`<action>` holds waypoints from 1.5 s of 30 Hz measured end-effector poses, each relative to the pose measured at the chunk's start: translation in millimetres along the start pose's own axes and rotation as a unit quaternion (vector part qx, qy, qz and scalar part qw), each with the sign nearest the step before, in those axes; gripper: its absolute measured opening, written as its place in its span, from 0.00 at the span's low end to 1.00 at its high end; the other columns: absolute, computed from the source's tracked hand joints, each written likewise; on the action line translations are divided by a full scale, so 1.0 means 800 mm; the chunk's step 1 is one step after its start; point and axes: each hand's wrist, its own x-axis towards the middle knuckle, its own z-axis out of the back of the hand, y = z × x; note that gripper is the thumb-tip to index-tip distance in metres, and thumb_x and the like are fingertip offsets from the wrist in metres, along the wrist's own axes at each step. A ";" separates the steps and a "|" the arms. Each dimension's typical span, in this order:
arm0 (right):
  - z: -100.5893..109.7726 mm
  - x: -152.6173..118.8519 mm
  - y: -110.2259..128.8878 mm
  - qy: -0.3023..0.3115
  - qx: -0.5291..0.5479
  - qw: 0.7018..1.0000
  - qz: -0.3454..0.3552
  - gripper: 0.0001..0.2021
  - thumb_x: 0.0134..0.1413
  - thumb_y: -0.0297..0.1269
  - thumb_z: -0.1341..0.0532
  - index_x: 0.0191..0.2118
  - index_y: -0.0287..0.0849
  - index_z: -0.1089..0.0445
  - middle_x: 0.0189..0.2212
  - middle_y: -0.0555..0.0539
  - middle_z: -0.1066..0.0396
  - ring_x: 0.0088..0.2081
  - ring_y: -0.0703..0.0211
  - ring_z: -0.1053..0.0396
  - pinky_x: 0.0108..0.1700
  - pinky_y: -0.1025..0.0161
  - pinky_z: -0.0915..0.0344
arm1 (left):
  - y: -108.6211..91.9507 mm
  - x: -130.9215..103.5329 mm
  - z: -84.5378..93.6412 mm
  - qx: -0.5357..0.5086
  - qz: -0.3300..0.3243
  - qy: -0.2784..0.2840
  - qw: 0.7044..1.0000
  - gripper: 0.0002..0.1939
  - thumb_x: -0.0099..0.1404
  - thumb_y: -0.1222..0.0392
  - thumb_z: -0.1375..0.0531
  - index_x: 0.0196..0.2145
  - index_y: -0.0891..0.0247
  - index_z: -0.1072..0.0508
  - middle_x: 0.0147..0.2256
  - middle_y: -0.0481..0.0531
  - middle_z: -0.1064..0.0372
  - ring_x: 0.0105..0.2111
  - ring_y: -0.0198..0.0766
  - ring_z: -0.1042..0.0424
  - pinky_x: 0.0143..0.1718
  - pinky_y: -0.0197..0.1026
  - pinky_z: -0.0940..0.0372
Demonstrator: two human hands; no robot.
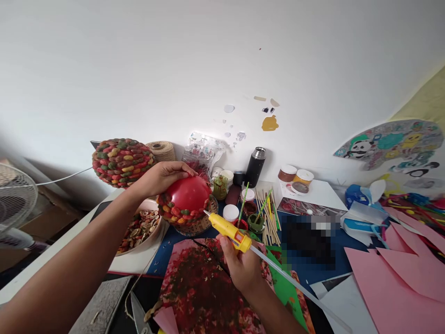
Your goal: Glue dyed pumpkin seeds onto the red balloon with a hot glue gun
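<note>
A red balloon point(189, 194) has rows of painted peanut shells point(177, 213), red, green and brown, stuck round its lower part. It rests in a woven basket point(191, 228). My left hand point(167, 178) bends over the balloon's top left and holds it, with some fingertips hidden behind. In my right hand point(239, 264) is a yellow hot glue gun point(229, 232), gripped from below. Its nozzle points up and left, close to the shells on the balloon's right side. A long clear glue stick point(288, 273) trails out of its back end.
A shell-covered ball point(123, 162) and twine roll point(160, 150) stand back left, above a bowl point(158, 232) of shells. Paint jars point(231, 213), wooden sticks point(273, 220) and a black flask point(256, 167) are behind the glue gun. Scissors point(139, 313) lie in front; pink paper point(399, 287) lies right.
</note>
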 end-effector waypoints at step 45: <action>-0.010 -0.017 -0.002 0.075 -0.023 0.995 0.064 0.22 0.79 0.53 0.41 0.40 0.47 0.16 0.31 0.39 0.17 0.32 0.45 0.17 0.38 0.54 0.19 | -0.031 -0.116 -0.016 0.077 0.105 -0.126 0.983 0.23 0.77 0.37 0.39 0.56 0.54 0.17 0.54 0.55 0.15 0.51 0.54 0.18 0.53 0.49 0.25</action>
